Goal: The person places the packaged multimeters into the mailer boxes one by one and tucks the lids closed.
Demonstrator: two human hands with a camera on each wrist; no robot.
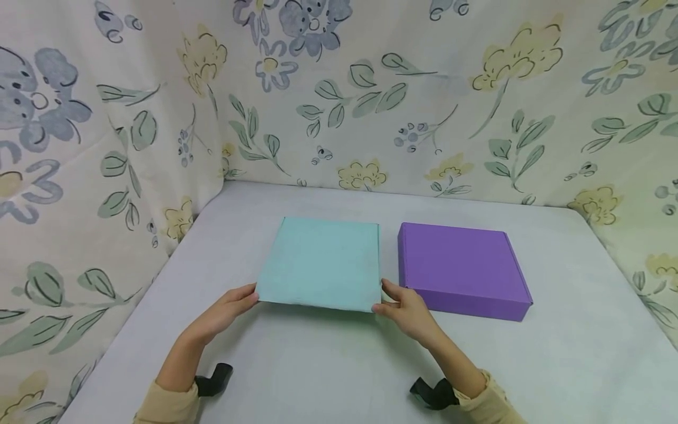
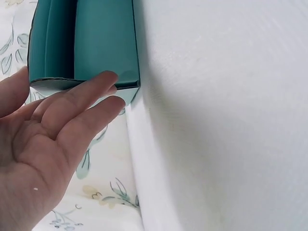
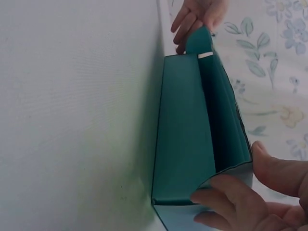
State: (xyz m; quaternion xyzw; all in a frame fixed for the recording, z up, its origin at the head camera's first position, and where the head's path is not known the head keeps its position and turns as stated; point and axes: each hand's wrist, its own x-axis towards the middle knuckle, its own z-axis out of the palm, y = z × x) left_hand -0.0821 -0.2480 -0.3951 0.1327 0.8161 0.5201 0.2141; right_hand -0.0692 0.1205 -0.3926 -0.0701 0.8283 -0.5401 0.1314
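Note:
A light teal cardboard box (image 1: 320,259) lies on the white table, its front side toward me. In the right wrist view, its lid stands a little apart from the darker front wall (image 3: 183,120), leaving a dark gap. My left hand (image 1: 225,315) holds the left front corner, thumb by the lid's edge and fingers along the side (image 2: 130,96). At the right front corner, my right hand (image 1: 410,315) grips the box with the thumb at the lid and bent fingers at the side. Whether the box holds anything is hidden.
A closed purple box (image 1: 466,265) sits just right of the teal one, close to my right hand. The white table (image 1: 318,365) has a floral curtain (image 1: 371,88) behind it and along its sides. Black straps (image 1: 214,380) circle both wrists.

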